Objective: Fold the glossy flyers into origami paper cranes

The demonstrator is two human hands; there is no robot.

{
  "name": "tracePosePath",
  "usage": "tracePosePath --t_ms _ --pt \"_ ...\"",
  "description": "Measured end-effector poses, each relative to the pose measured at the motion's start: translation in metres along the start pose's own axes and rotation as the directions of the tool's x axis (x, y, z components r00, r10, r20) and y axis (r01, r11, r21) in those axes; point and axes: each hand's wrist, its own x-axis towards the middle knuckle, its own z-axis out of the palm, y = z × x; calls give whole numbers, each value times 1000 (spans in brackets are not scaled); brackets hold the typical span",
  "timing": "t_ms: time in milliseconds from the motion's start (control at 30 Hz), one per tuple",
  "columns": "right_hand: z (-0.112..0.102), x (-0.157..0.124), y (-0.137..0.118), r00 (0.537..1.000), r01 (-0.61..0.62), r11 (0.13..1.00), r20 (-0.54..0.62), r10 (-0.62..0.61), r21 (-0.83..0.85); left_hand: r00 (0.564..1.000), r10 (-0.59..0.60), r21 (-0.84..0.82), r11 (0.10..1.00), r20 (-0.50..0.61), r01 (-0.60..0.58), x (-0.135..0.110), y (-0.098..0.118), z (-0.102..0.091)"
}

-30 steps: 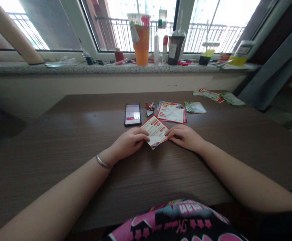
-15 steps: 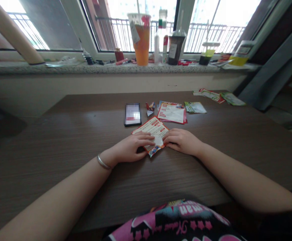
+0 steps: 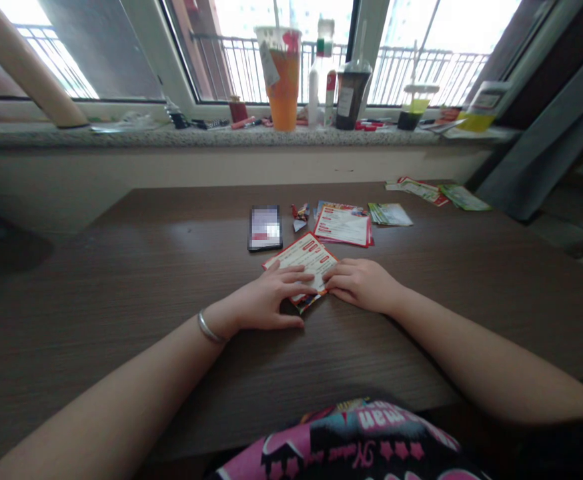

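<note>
A red-bordered leaflet (image 3: 307, 259) lies mid-frame on the wooden desk (image 3: 121, 280). The left hand's (image 3: 266, 300) fingers spread flat across it; the right hand's (image 3: 361, 285) fingers, close together, press its right edge. Just above lie a leaflet stack (image 3: 342, 225) and a phone (image 3: 265, 228).

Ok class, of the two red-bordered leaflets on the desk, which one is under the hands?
The angled leaflet, which lies beneath the left hand and right hand. The other red-bordered leaflet lies farther away on a small pile, with no hand on it.

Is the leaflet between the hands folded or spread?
Looks folded: the leaflet shows a colourful reverse at its lower corner.
</note>
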Motion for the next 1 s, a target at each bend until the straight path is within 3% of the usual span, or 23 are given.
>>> tracePosePath --t_ms 333,633,767,1000 --pt "-2 2 -10 988 -157 988 -9 157 7 992 -103 69 992 -73 108 7 17 4" --pt "-2 3 -8 999 -47 995 -15 48 89 979 -141 207 963 -148 170 6 22 5" --pt "-1 3 -9 999 -42 997 -15 43 68 971 -148 204 961 -190 187 6 24 5" --pt "0 2 -6 998 -41 991 -32 45 131 933 -319 71 940 -165 334 10 23 5"
